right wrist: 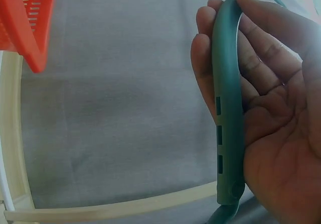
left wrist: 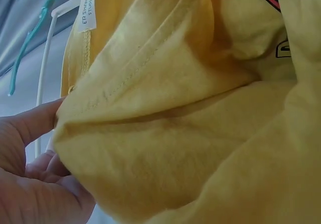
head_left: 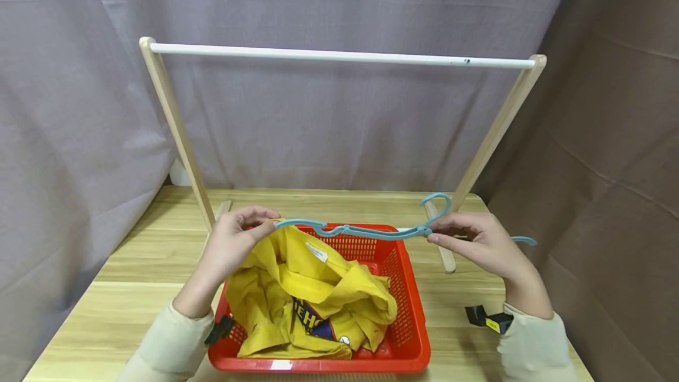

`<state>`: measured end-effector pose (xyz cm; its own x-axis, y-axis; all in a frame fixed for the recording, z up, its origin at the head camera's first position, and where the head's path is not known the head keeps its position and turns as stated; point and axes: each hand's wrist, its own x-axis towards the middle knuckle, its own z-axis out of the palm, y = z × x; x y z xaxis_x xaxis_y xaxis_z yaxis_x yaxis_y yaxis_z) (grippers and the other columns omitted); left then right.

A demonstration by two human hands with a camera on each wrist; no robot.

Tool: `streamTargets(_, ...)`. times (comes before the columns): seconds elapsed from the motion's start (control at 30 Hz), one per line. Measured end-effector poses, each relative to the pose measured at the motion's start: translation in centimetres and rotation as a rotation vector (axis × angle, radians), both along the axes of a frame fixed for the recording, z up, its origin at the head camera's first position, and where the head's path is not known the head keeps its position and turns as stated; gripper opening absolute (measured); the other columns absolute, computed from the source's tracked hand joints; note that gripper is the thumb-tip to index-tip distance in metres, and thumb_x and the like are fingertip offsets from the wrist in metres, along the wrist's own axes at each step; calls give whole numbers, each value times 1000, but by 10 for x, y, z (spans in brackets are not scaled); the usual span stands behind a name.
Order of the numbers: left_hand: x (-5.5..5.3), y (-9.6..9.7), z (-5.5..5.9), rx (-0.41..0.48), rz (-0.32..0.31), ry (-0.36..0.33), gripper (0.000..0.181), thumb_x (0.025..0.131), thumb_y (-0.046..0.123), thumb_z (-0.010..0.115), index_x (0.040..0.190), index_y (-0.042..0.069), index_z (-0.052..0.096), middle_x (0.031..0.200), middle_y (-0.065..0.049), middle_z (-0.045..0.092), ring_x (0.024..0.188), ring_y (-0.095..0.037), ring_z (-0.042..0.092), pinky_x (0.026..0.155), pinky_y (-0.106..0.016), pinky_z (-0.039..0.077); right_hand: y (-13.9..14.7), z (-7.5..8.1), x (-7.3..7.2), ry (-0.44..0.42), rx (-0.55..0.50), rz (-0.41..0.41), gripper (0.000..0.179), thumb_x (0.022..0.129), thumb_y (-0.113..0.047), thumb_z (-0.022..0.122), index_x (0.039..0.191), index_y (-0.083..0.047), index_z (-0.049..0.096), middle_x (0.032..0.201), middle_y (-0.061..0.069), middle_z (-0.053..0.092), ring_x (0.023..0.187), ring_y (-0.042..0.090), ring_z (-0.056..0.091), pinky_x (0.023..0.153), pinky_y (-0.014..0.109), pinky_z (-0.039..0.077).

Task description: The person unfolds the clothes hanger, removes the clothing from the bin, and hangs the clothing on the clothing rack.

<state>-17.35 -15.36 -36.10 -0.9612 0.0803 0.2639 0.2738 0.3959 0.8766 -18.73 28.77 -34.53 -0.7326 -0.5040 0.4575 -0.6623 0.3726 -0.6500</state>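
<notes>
A yellow shirt [head_left: 318, 276] with a white neck label and a dark lettered print lies bunched in the red basket [head_left: 419, 341], its upper part lifted. My left hand [head_left: 233, 240] pinches the shirt's edge between thumb and fingers; in the left wrist view the cloth [left wrist: 150, 133] hangs from that pinch. A light blue clothes hanger [head_left: 371, 233] is in my right hand [head_left: 477, 240], gripped near the base of its hook. One hanger arm stretches left over the shirt, its end overlapping my left fingertips in the head view. The other arm [right wrist: 228, 108] crosses my right palm.
Behind the basket stands a wooden rack with a white rail [head_left: 339, 55] between two slanted posts [head_left: 180, 134]. Its right foot [head_left: 445, 252] is beside the basket. Grey curtains [head_left: 339, 134] hang behind the wooden table [head_left: 138, 299].
</notes>
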Motion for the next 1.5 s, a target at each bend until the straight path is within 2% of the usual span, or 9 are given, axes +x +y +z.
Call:
streamTargets(0.07, 0, 0, 4, -3, 12, 22, 12, 92, 13, 73, 104, 10, 75, 90, -1, 77, 85, -21, 71, 120, -49, 4, 1, 1, 1, 7, 24, -8, 26, 86, 4, 75, 101, -17, 76, 91, -2, 76, 81, 12, 71, 70, 24, 57)
streamTargets(0.1, 1, 0, 5, -2, 16, 24, 12, 92, 15, 74, 103, 10, 75, 90, -1, 77, 87, -21, 71, 120, -49, 4, 1, 1, 2, 10, 33, -9, 26, 87, 4, 76, 102, -18, 76, 91, -3, 75, 81, 12, 71, 70, 24, 58)
streamTargets(0.23, 2, 2, 12, 31, 35, 5, 16, 92, 24, 75, 103, 12, 76, 92, 0, 77, 91, -18, 70, 113, -45, 30, 1, 0, 4, 40, 67, -12, 27, 87, 1, 76, 102, -21, 76, 90, -6, 75, 78, 10, 70, 66, 23, 57)
streamTargets(0.33, 3, 4, 16, 50, 51, -11, 18, 91, 27, 76, 102, 13, 77, 93, 0, 77, 91, -17, 70, 89, -36, 51, -2, 1, 7, 60, 87, -23, 27, 87, -3, 78, 103, -24, 76, 89, -8, 74, 76, 8, 69, 63, 22, 56)
streamTargets(0.63, 6, 14, 24, -9, 129, 73, 13, 88, 27, 80, 95, 16, 78, 83, 4, 76, 73, -16, 66, 56, -26, 46, -14, 4, 15, 159, 143, -73, 26, 86, -6, 80, 101, -26, 76, 87, -15, 72, 73, 3, 67, 59, 20, 55)
streamTargets(0.9, 8, 29, 25, 5, 81, 105, 11, 89, 20, 79, 97, 13, 78, 84, 5, 77, 79, -11, 73, 78, -29, 55, -32, 1, 16, 163, 128, -61, 24, 86, -7, 80, 101, -26, 75, 88, -13, 72, 72, 5, 66, 59, 22, 56)
streamTargets(0.97, 8, 33, 25, -1, 72, 115, 10, 89, 20, 78, 97, 13, 78, 84, 6, 77, 79, -9, 73, 66, -28, 56, -38, -1, 15, 182, 118, -56, 24, 86, -7, 80, 102, -25, 76, 89, -15, 72, 75, 4, 67, 62, 23, 57)
streamTargets(1.23, 11, 33, 19, -97, -45, 148, 9, 94, 22, 74, 101, 18, 77, 90, 11, 76, 82, -6, 72, 73, -28, 58, -53, -6, 10, 222, -6, -61, 26, 80, 5, 81, 99, -13, 77, 90, -4, 75, 69, 11, 67, 59, 21, 56)
streamTargets(1.5, 12, 31, 17, -121, -84, 128, 9, 95, 25, 72, 101, 21, 76, 92, 13, 75, 83, -6, 71, 75, -31, 58, -71, 6, 20, 268, -105, -75, 27, 72, 20, 78, 93, 3, 75, 86, 11, 74, 65, 17, 68, 58, 22, 56)
